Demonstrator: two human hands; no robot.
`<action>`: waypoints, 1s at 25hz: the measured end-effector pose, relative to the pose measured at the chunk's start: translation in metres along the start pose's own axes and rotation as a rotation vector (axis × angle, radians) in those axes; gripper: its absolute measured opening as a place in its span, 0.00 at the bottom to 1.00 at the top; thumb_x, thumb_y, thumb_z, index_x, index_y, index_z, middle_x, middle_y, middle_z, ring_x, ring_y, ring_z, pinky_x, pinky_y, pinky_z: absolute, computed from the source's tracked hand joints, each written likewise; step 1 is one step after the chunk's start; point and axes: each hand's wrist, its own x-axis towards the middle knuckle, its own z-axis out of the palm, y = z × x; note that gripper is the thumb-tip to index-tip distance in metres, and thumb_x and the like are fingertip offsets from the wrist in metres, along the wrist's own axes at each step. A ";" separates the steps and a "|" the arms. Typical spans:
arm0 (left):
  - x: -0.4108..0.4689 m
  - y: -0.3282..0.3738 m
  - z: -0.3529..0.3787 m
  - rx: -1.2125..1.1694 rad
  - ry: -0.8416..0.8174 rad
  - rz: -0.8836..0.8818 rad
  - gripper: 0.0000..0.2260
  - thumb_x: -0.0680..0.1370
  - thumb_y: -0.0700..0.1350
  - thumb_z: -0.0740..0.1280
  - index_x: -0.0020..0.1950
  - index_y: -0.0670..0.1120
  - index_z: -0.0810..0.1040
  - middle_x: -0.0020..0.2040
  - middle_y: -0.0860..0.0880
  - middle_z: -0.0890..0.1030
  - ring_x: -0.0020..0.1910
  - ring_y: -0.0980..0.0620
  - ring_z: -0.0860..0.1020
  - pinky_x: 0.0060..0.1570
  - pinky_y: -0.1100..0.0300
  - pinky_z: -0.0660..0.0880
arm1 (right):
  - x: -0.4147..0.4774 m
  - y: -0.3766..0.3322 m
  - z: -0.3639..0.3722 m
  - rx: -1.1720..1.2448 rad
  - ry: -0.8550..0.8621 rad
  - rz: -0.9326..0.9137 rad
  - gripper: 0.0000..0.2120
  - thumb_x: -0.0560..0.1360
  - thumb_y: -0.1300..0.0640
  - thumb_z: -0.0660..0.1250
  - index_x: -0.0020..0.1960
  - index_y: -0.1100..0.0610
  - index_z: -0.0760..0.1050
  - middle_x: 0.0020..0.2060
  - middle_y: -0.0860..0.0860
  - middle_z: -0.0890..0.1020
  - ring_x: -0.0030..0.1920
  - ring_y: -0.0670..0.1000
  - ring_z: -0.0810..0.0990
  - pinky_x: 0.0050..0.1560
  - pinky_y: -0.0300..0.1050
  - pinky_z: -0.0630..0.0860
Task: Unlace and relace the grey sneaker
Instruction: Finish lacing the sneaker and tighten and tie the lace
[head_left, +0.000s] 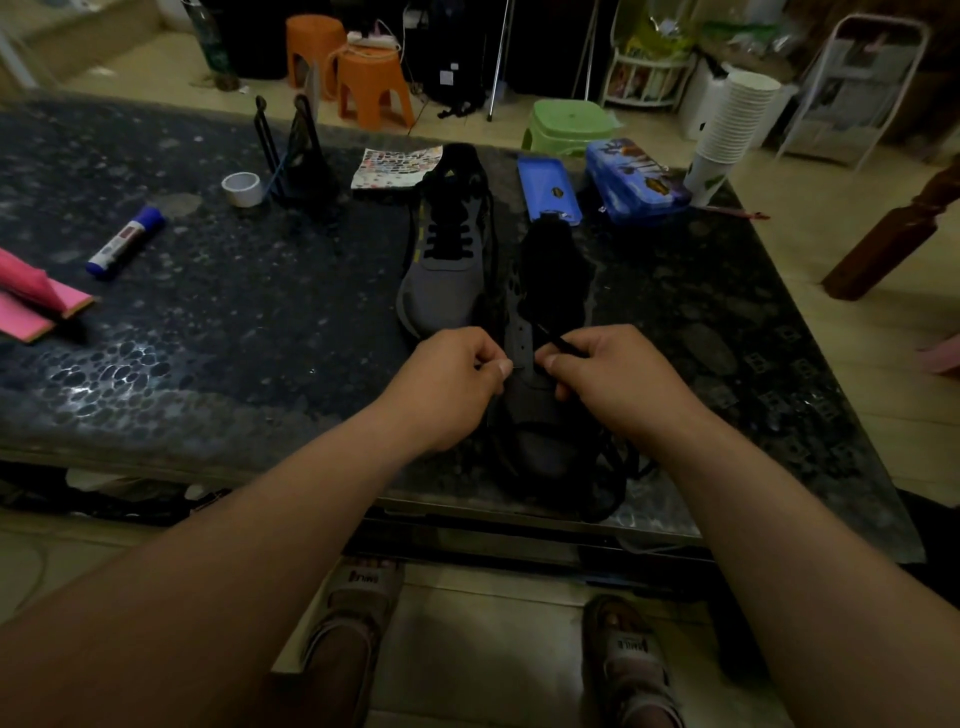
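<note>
- Dark speckled table (234, 322): fills the middle of the view.
- Grey sneaker (527, 410): sits at the table's 6 o'clock edge, toe nearest, eyelets bare.
- Second sneaker (441, 291): stands laced at its 11 o'clock, just beside.
- Right hand (618, 379): pinches the black lace (558, 343) at the sneaker's 3 o'clock side.
- Left hand (452, 384): curls at the 9 o'clock side, thumb pressed to forefinger by the eyelet row; contents too dark to tell.
- Blue tin (636, 179): rests at 1 o'clock.

Grey sneaker (530, 415) — upright, upper eyelets empty.
</note>
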 end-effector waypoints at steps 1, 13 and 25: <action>0.001 0.000 0.001 0.000 0.008 -0.002 0.07 0.84 0.48 0.66 0.46 0.52 0.79 0.41 0.52 0.83 0.37 0.52 0.80 0.38 0.52 0.81 | 0.001 0.001 0.000 0.007 -0.005 0.003 0.10 0.82 0.53 0.68 0.49 0.58 0.85 0.32 0.52 0.82 0.27 0.43 0.76 0.28 0.36 0.69; 0.000 0.008 0.012 0.246 0.122 0.087 0.08 0.82 0.51 0.66 0.43 0.53 0.76 0.37 0.53 0.80 0.37 0.52 0.79 0.35 0.54 0.75 | 0.000 0.003 0.005 0.197 -0.007 0.033 0.08 0.80 0.55 0.69 0.46 0.55 0.86 0.30 0.52 0.81 0.31 0.49 0.78 0.35 0.45 0.73; 0.005 0.001 0.011 -0.127 -0.036 -0.056 0.06 0.83 0.45 0.67 0.47 0.48 0.78 0.40 0.47 0.80 0.36 0.51 0.80 0.37 0.52 0.83 | 0.015 0.014 0.001 -0.378 0.011 -0.241 0.07 0.79 0.49 0.69 0.56 0.42 0.83 0.30 0.38 0.77 0.35 0.43 0.77 0.41 0.43 0.77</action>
